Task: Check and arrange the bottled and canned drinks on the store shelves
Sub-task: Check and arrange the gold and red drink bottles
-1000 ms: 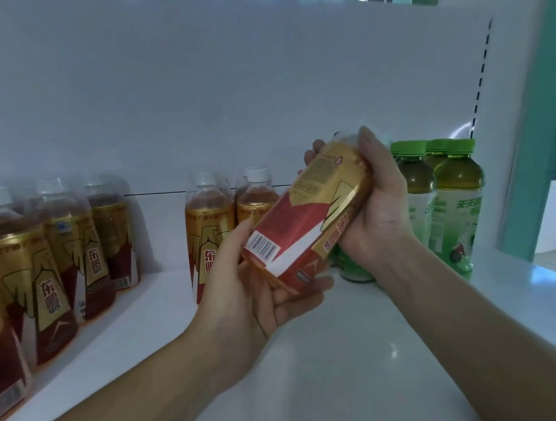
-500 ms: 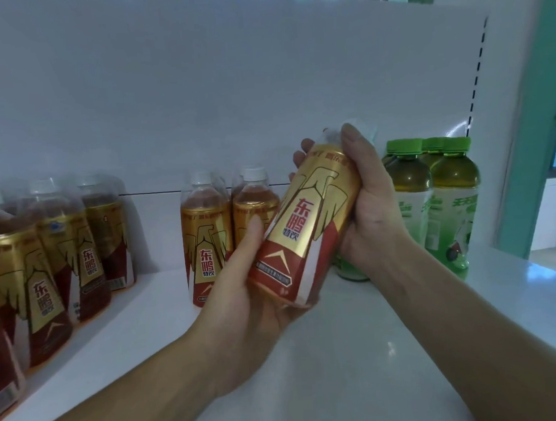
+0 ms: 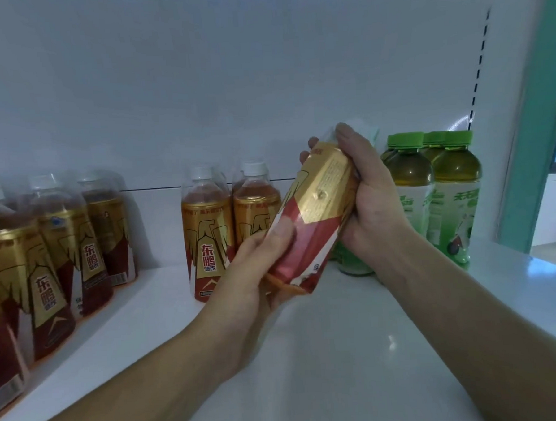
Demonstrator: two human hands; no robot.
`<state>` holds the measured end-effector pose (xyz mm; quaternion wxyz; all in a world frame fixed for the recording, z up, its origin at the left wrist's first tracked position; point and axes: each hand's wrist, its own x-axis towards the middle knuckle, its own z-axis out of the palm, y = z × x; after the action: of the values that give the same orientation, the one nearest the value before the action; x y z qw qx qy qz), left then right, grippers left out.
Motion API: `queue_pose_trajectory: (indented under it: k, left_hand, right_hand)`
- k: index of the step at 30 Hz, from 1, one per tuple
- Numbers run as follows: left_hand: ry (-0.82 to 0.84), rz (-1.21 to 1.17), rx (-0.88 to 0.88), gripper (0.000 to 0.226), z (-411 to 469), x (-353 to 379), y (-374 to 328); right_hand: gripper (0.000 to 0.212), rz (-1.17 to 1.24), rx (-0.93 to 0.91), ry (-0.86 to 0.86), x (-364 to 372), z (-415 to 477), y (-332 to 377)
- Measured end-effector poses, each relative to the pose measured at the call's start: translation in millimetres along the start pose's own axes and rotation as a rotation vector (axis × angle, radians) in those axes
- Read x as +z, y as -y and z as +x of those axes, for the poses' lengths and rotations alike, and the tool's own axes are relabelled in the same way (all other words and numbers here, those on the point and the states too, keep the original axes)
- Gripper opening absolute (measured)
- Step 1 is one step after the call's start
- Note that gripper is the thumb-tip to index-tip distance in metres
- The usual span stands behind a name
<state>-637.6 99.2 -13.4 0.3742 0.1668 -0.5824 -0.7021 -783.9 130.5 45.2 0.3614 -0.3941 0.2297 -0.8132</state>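
Inspection step: left hand (image 3: 251, 276) grips the base, right hand (image 3: 374, 205) the neck of a tilted energy-drink bottle (image 3: 318, 208); next, it likely needs standing upright beside the matching pair (image 3: 206, 223).

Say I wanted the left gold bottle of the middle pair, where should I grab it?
Take the left gold bottle round its straight labelled body, probably from the front-left: bare shelf lies on that side, while its neighbour stands close on the right and the neck tapers to the cap.
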Motion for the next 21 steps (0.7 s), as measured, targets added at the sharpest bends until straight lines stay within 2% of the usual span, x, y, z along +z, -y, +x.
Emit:
queue_pose_trajectory:
  k: [1,3,6,8,14,16,18,21]
  left_hand:
    - [-0.002,0.045,0.008,0.072,-0.2,-0.4,-0.3]
    - [0.005,0.011,-0.01,0.063,0.5,-2.4,-1.2]
    - [0.058,-0.182,-0.148,0.063,-1.9,-3.5,-3.5]
    - [0.099,-0.175,-0.172,0.066,-1.3,-3.4,-1.9]
    - [0.052,-0.064,0.012,0.056,-2.2,3.1,0.1]
    - [0.037,-0.092,-0.036,0.056,-1.5,1.2,-1.0]
    - [0.036,-0.19,-0.155,0.059,-3.3,-0.9,-3.9]
    - [0.062,-0.19,-0.185,0.06,-3.1,-1.1,-1.6]
  right_hand:
    - [0.038,-0.009,0.004,0.0,-0.5,0.4,-0.2]
    - [0.042,0.006,0.052,0.007,-0.6,0.7,-1.1]
    - [0.028,0.071,0.088,0.039,1.2,-1.6,-0.8]
    - [0.026,0.078,0.094,0.031,3.6,-3.1,0.2]
    - [0.064,0.018,0.077,0.003,1.5,-1.6,0.4]
    - [0.055,0.045,0.113,0.034,-0.4,-0.1,0.2]
    - [0.048,0.076,0.121,0.066,0.1,-1.2,1.3]
    - [0.057,0.071,0.111,0.062,2.0,-2.1,1.8]
